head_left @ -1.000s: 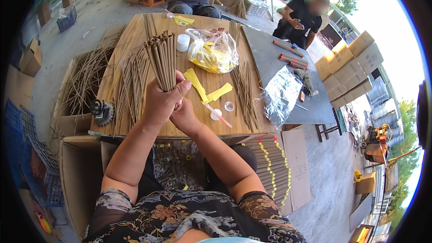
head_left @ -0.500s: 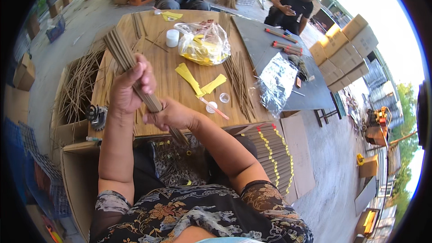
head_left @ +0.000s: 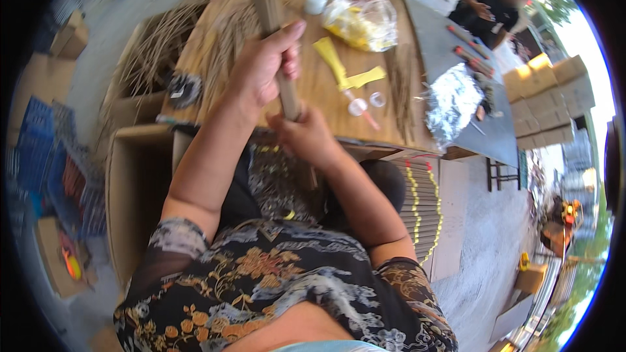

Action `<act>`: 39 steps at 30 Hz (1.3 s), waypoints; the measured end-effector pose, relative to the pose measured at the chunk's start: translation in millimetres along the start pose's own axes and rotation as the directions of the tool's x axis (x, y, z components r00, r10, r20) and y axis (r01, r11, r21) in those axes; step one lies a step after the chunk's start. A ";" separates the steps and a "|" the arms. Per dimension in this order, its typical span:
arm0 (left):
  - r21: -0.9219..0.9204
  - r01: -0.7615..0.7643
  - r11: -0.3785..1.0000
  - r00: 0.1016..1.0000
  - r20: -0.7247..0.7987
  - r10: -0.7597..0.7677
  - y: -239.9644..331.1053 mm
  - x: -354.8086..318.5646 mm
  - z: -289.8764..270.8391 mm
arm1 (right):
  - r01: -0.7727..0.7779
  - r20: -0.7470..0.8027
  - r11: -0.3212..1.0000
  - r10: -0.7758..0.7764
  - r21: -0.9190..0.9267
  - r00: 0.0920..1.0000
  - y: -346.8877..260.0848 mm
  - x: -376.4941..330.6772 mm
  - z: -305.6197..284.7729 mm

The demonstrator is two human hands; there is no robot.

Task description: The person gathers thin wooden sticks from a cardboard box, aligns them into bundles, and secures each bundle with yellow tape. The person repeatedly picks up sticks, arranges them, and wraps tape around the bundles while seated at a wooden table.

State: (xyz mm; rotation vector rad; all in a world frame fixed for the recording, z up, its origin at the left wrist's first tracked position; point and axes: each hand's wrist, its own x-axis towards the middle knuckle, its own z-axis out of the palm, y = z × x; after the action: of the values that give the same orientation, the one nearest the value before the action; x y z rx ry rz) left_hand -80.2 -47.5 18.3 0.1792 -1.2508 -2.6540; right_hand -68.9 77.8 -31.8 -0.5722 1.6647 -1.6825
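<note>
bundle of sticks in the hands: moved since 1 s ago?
Yes. The bundle of sticks, upright over the wooden table a second ago, now tilts up-left and sits nearer its front edge, gripped by left hand and right hand.

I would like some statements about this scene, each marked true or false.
1. Both hands grip the stick bundle. True: the left hand is higher, the right hand lower.
2. The bundle lies flat on the table. False: it is held tilted above it.
3. A clear bag with yellow contents lies on the table. True.
4. The foil sheet is in the left hand. False: it lies at the table's right.
</note>
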 end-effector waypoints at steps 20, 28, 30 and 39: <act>-0.063 -0.064 0.996 0.980 -0.194 0.051 -11.0 -17.7 -6.1 | -0.014 -0.048 0.962 0.001 -0.273 0.999 4.0 -28.6 3.8; -0.261 0.085 0.962 0.992 0.114 -0.057 -17.1 -43.3 -11.1 | -0.267 0.308 0.945 0.201 0.189 0.930 -3.6 -41.2 1.2; -0.177 0.033 0.984 0.999 0.037 -0.027 -15.2 -40.9 -6.1 | -0.166 0.219 0.982 0.143 0.093 0.965 -7.3 -41.7 0.6; -0.038 -0.095 0.995 0.995 -0.026 0.094 3.5 -55.8 15.6 | 0.069 0.064 0.993 -0.063 -0.096 0.996 -6.6 -48.3 13.7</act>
State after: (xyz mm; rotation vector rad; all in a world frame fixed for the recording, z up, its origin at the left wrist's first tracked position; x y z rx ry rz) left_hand -28.6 -25.0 32.2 0.1416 -1.1689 -2.5860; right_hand -27.9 103.4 -16.6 -0.7251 1.7085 -1.6201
